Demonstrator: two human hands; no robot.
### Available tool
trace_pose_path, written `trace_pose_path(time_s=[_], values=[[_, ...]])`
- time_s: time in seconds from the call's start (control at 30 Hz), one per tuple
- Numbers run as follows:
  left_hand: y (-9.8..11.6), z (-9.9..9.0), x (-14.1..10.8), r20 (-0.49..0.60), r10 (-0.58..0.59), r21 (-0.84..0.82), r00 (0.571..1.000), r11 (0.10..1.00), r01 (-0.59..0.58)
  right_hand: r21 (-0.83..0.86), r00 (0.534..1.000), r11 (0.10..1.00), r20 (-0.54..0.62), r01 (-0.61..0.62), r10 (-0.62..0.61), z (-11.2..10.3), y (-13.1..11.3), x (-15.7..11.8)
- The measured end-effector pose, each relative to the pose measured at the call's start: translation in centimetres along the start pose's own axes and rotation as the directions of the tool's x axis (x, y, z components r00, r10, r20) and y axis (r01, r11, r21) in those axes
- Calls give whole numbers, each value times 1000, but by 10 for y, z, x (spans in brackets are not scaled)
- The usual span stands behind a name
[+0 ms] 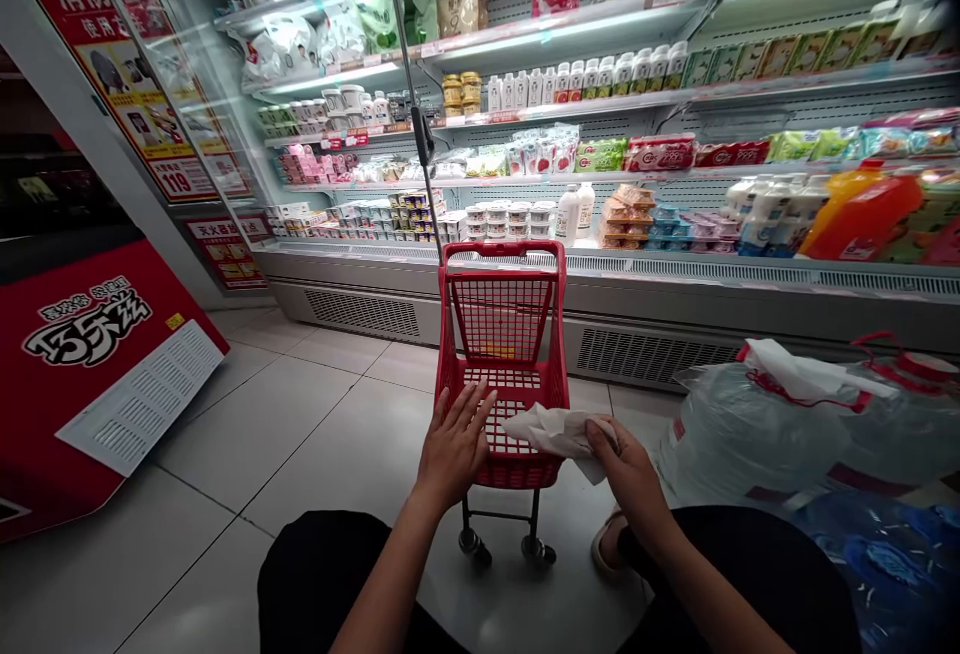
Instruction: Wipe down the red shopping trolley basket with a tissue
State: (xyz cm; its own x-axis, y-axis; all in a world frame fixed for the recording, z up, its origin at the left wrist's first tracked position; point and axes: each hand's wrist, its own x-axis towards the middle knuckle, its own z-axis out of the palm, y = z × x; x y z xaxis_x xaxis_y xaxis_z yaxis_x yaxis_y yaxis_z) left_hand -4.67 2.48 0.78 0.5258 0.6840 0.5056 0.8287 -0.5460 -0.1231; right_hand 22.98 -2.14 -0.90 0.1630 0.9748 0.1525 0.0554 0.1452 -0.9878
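A small red shopping cart point(500, 374) with a grid basket and dark wheels stands on the floor between my knees. My left hand point(456, 446) is at the near left side of its basket, fingers stretched out and holding nothing. Whether the palm touches the basket I cannot tell. In my right hand point(626, 464) a crumpled white tissue point(559, 430) is pinched between thumb and fingers. The tissue hangs over the near right rim of the cart, its loose end pointing left.
Behind the cart runs a refrigerated display case point(360, 309) with shelves of yogurt, bottles and packs. To the right are large water bottles point(765, 429), some wrapped in clear plastic, with white tissue on top. A red freezer point(97, 374) stands left on the tiled floor point(300, 424).
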Motion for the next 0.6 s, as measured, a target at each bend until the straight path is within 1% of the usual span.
trace_pose_path(time_s=[0.1, 0.17, 0.2, 0.3, 0.37, 0.43, 0.47, 0.53, 0.6], values=[[-1, -7, 2, 36, -52, -113, 998, 992, 56, 75, 999, 997, 16, -36, 35, 2, -10, 0], [2, -17, 7, 92, -84, -260, 992, 960, 105, 66, 999, 998, 42, -21, 18, 7, -20, -1], [6, -23, 10, 122, -88, -346, 989, 930, 126, 55, 998, 998, 66, -4, 0, 10, -25, 0], [25, -38, 23, 174, -50, -586, 983, 798, 144, 6, 989, 998, 133, 67, -67, 20, -37, 5], [36, -42, 30, 172, -66, -677, 983, 717, 167, -54, 980, 991, 162, 125, -114, 23, -44, 9], [42, -42, 35, 176, -162, -741, 971, 628, 239, -125, 972, 978, 189, 169, -143, 21, -49, 12], [42, -41, 36, 190, -220, -769, 957, 573, 285, -153, 968, 974, 210, 169, -135, 18, -52, 13], [37, -39, 37, 231, -325, -818, 917, 445, 364, -180, 960, 976, 270, 119, -67, 9, -57, 15], [29, -38, 37, 256, -415, -856, 873, 323, 405, -174, 938, 984, 346, 29, 33, -1, -60, 18]])
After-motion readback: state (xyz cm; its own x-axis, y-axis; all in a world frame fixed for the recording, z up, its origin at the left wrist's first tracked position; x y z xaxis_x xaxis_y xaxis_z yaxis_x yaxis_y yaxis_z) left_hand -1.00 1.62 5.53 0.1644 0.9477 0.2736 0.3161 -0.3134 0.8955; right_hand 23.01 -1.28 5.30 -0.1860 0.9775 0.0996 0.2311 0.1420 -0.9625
